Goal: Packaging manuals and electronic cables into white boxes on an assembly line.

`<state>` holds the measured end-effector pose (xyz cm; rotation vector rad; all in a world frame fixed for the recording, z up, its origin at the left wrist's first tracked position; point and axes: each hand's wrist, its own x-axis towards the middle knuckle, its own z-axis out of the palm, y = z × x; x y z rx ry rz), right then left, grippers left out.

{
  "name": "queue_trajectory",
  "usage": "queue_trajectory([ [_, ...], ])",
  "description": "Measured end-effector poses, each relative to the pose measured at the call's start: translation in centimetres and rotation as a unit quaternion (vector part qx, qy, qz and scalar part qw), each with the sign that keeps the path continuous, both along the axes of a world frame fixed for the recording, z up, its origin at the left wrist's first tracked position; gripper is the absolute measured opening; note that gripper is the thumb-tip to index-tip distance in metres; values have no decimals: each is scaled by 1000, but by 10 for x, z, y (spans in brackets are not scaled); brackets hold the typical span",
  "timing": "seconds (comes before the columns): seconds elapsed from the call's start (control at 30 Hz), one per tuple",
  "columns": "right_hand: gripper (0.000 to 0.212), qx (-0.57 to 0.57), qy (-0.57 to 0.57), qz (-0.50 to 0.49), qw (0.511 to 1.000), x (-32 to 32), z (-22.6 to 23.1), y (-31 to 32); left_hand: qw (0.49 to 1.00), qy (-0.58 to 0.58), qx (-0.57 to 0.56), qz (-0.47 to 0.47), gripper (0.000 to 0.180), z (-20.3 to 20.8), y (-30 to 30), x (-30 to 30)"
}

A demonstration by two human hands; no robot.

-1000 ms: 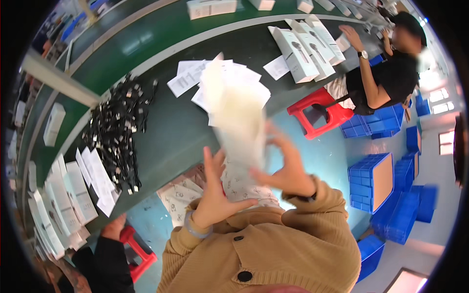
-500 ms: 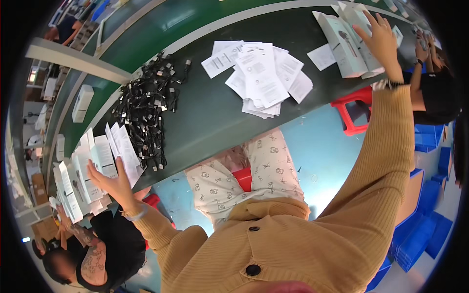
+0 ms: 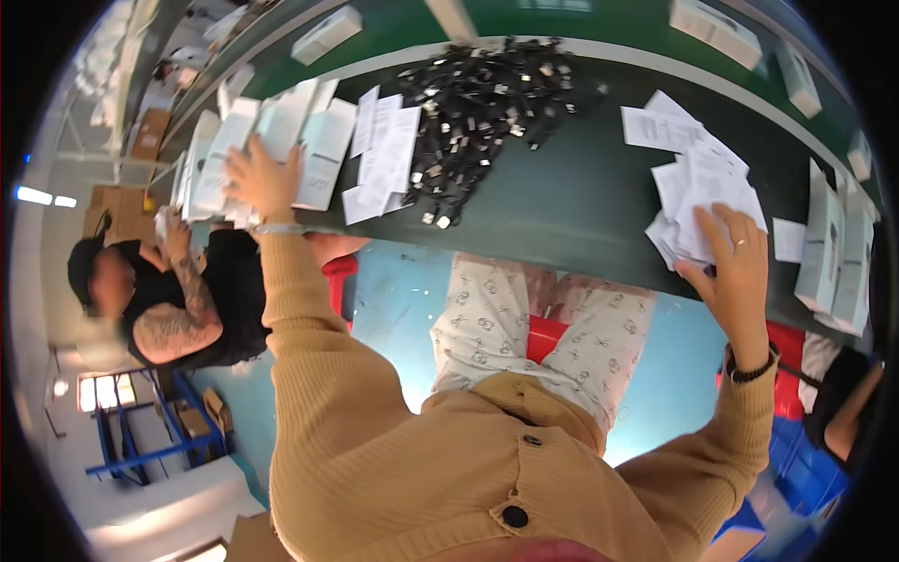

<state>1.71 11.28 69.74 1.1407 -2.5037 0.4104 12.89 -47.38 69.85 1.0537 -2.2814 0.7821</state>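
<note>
My left hand (image 3: 265,185) rests with spread fingers on a row of open white boxes (image 3: 328,155) at the left of the dark green work surface. Beside those boxes lie a few loose printed leaflets (image 3: 386,155). Over on the right, my right hand (image 3: 737,272) reaches onto the near edge of a fanned pile of white leaflets (image 3: 698,178). Its thumb and fingers are apart, and no sheet is visibly lifted. Between my hands, toward the back, is a heap of black cables (image 3: 487,103) with metal plugs.
More white boxes (image 3: 824,248) stand at the far right, with a single leaflet (image 3: 788,241) next to them. Long white boxes (image 3: 716,33) lie beyond the rail. A co-worker (image 3: 201,290) sits at the left. Another person's arm (image 3: 854,412) shows at the lower right.
The view has turned toward the left. My right hand has left the boxes at the right and come to the leaflet pile. My left hand has moved onto the left boxes.
</note>
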Motion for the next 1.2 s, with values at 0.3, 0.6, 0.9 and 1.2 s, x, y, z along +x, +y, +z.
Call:
queue_trajectory([
  [0.3,30,-23,-28,57,998,-5,1,6,995,-36,0,-90,41,3,2,18],
  [0.6,24,-217,85,-25,972,9,22,15,923,31,120,-365,59,-2,21,24],
  [0.9,9,-354,-22,56,933,67,42,40,927,-2,95,-363,84,43,66,18],
  [1.2,25,-478,-444,246,717,114,-16,-26,598,37,598,-532,95,-21,278,37],
])
